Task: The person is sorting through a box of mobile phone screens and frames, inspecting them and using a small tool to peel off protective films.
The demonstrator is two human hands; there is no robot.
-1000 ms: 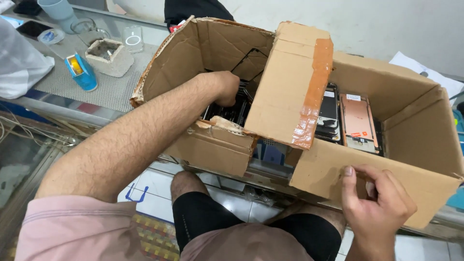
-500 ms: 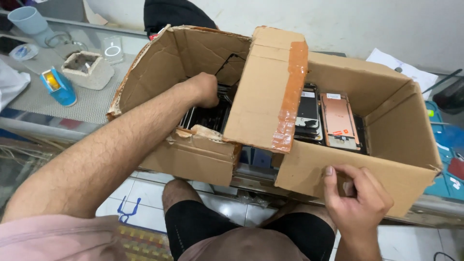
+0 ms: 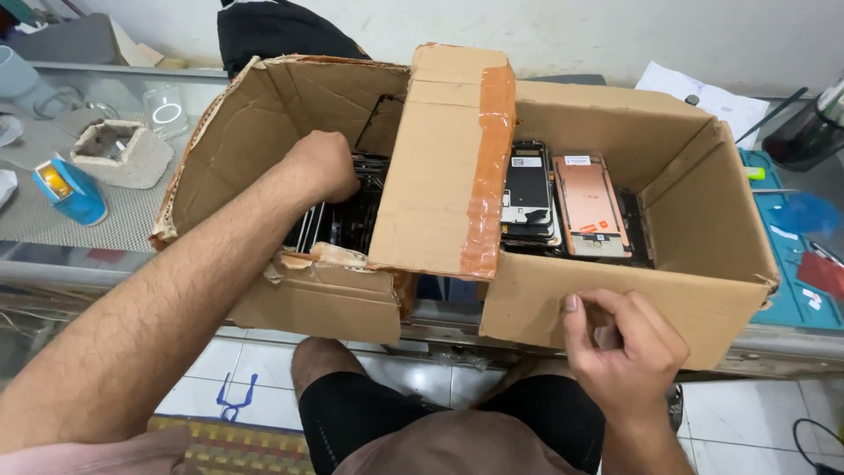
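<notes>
A torn brown cardboard box (image 3: 703, 220) rests on the edge of a glass counter, with a taped flap (image 3: 453, 158) folded across its middle. Inside lie several phone screen panels: dark ones (image 3: 338, 220) on the left, a black one (image 3: 530, 189) and a copper-backed one (image 3: 589, 207) on the right. My left hand (image 3: 321, 163) reaches into the left half with fingers curled among the dark panels; whether it grips one is hidden. My right hand (image 3: 624, 347) hovers at the box's near wall, fingers curled loosely, pinching nothing I can make out.
On the counter at left stand a blue tape dispenser (image 3: 66, 189), a grey stone-like block (image 3: 123, 151) and a clear round case (image 3: 167, 110). A blue work mat (image 3: 796, 255) lies at right, papers (image 3: 703, 97) behind. A dark bag (image 3: 272, 31) sits behind the box. White tiled floor below.
My left hand has drawn slightly back and up inside the box's left half. My right hand stays by the front wall. The view has shifted left and down a little.
</notes>
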